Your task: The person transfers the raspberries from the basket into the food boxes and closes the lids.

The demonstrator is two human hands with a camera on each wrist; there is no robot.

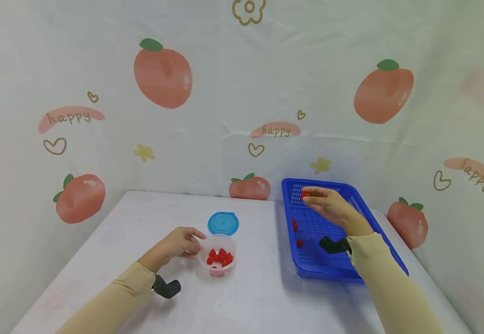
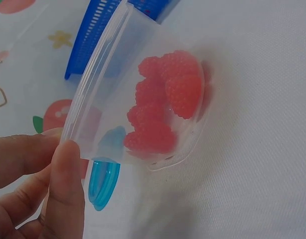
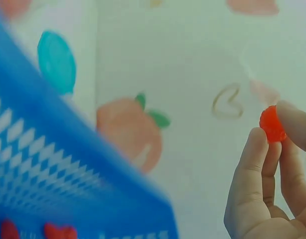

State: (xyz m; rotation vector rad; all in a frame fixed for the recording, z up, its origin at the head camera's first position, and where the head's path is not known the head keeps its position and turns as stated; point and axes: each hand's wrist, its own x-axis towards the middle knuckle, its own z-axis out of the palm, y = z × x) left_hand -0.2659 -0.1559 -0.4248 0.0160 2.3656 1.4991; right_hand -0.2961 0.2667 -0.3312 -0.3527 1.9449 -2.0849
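Observation:
My left hand [image 1: 185,243] pinches the rim of a clear plastic tub [image 1: 235,250] between thumb and fingers. Several red raspberries [image 2: 183,94] lie on the tub's bottom, seen through its wall in the left wrist view. Above the far part of a blue plastic basket [image 1: 288,218], my right hand [image 1: 327,204] holds a single raspberry [image 3: 272,123] between thumb and fingertips. A few more raspberries [image 1: 300,243] lie along the left side inside the basket.
A round blue lid [image 1: 223,223] lies on the white table [image 1: 158,208] just behind the tub. The basket stands at the right with raised lattice walls. Behind the table hangs a printed cloth [image 1: 204,125] with fruit and hearts.

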